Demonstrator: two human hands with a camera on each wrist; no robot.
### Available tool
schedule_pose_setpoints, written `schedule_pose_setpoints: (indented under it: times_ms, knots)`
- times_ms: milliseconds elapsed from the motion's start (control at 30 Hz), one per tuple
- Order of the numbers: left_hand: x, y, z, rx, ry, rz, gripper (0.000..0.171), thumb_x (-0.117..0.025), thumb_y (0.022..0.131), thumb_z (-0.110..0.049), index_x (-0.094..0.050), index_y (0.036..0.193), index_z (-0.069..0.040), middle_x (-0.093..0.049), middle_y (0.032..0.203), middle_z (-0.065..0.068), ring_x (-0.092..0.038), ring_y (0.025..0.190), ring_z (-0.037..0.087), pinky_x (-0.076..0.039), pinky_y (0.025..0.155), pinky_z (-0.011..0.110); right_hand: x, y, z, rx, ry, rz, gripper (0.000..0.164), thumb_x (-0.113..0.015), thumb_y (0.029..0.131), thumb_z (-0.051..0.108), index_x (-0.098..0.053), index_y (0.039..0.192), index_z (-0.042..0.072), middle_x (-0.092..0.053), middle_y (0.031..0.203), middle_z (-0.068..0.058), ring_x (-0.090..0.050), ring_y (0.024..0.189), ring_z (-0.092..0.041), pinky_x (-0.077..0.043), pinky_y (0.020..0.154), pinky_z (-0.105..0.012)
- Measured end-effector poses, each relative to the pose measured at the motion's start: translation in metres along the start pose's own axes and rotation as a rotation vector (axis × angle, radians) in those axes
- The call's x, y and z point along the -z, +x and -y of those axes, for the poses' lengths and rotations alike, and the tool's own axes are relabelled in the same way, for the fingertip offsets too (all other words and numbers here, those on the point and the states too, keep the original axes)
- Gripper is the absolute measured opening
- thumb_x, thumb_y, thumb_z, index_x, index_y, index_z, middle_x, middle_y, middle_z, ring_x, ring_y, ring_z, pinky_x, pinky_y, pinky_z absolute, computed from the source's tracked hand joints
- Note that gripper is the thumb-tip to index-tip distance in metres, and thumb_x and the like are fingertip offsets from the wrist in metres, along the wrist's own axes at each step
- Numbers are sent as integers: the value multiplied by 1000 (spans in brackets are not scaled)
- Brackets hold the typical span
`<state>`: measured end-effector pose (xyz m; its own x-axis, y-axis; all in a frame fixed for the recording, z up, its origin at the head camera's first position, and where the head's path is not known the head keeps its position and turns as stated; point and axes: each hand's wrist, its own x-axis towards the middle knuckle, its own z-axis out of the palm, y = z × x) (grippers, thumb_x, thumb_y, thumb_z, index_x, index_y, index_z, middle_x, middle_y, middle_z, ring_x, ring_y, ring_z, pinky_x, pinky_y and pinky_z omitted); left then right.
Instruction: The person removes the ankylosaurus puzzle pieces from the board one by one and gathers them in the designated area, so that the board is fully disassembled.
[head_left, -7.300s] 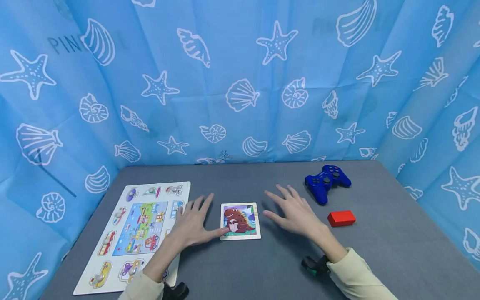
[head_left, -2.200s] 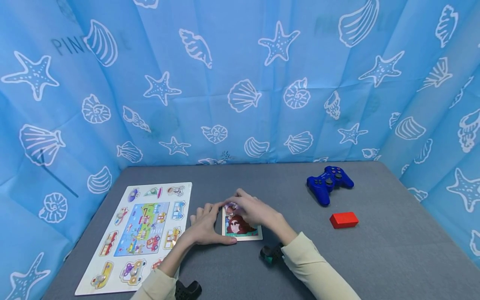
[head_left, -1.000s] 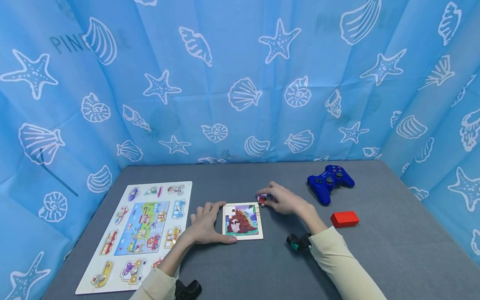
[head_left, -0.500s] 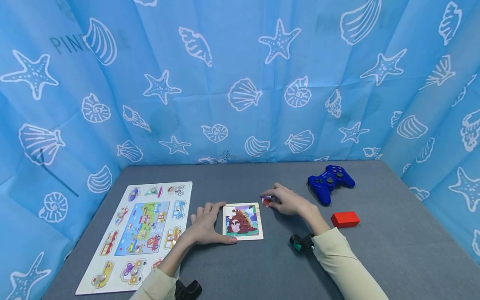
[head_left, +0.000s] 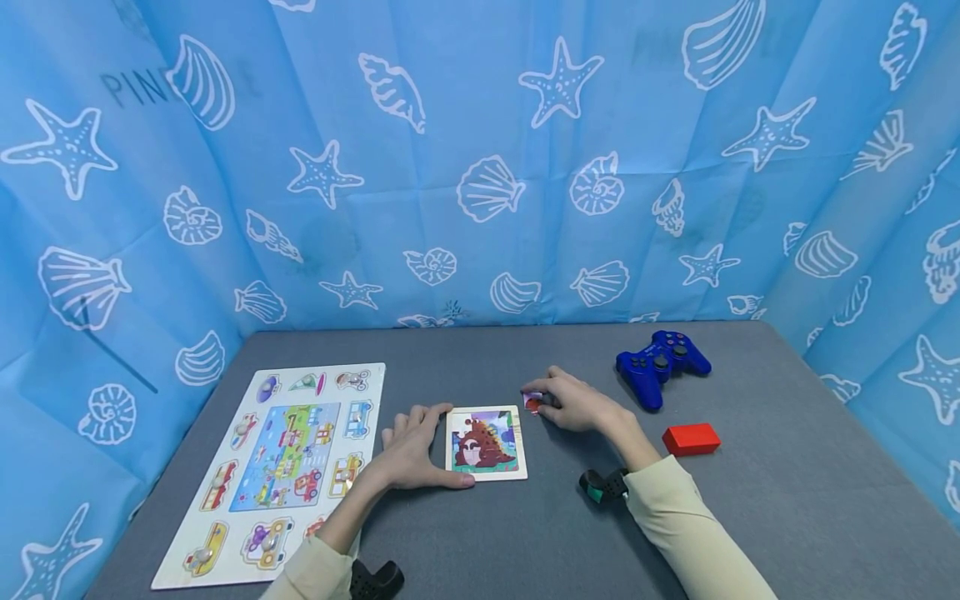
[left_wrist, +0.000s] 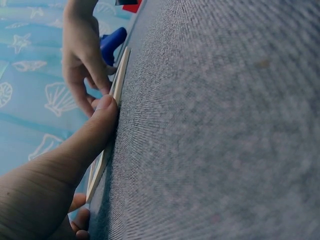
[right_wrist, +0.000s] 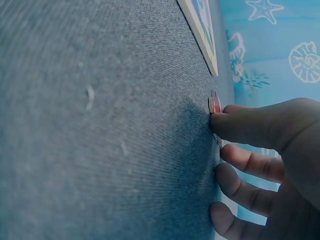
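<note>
A small wooden jigsaw puzzle (head_left: 486, 443) with a red dinosaur picture lies flat on the grey table. Its upper left corner shows a pale gap where a piece is out. My left hand (head_left: 408, 454) holds the frame along its left side, thumb at the near edge and index finger at the far left corner. In the left wrist view the thumb (left_wrist: 102, 112) presses on the frame's edge. To the right of the frame, my right hand (head_left: 573, 400) pinches a purple and red puzzle piece (head_left: 532, 403) between thumb and fingers, down at the table surface.
A large white knob puzzle board (head_left: 217, 442) with vehicle pieces lies at the left, partly under the left forearm. On the right are a blue game controller (head_left: 660, 367) and a red block (head_left: 691, 439). A blue shell-patterned curtain (head_left: 480, 167) hangs behind the table.
Earlier both hands were spread beside the full puzzle. The left hand took hold of the frame; the right took out the upper left piece and carried it right, down to the table.
</note>
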<state>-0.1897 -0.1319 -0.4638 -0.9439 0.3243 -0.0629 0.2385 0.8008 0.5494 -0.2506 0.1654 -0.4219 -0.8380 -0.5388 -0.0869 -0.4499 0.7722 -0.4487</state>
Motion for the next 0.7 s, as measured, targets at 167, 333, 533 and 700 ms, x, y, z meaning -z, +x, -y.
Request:
schedule_pose_setpoints:
  times_ms: [167,333,533,700]
  knots:
    - [-1,1,1,12,4,5,118,-90,61,-64,-38,157,-21,-49,137,14,-34,98,25,-20,76,38,1,0,1,4,9,-4,36,-65,98,9,-67,134,10,-55,104,-8,-45,84,-16,-36,70,-30]
    - [3,-1,-3,20,3,21,117,-90,62,-65,-38,156,-18,-48,137,15,-35,100,25,-22,76,39,3,-2,5,15,7,-45,33,-66,97,7,-70,129,10,-57,103,-9,-46,82,-16,-37,67,-30]
    - [6,-1,-7,53,13,35,117,-90,62,-64,-38,157,-21,-48,139,13,-36,101,25,-23,78,39,6,-2,15,42,6,-73,31,-69,96,11,-70,127,8,-59,103,-12,-47,80,-16,-37,66,-29]
    - [5,0,-8,58,9,35,117,-91,62,-64,-38,156,-21,-48,138,13,-36,102,24,-23,77,39,6,-1,25,33,19,-67,33,-69,96,13,-69,129,8,-60,106,-13,-50,82,-16,-40,68,-29]
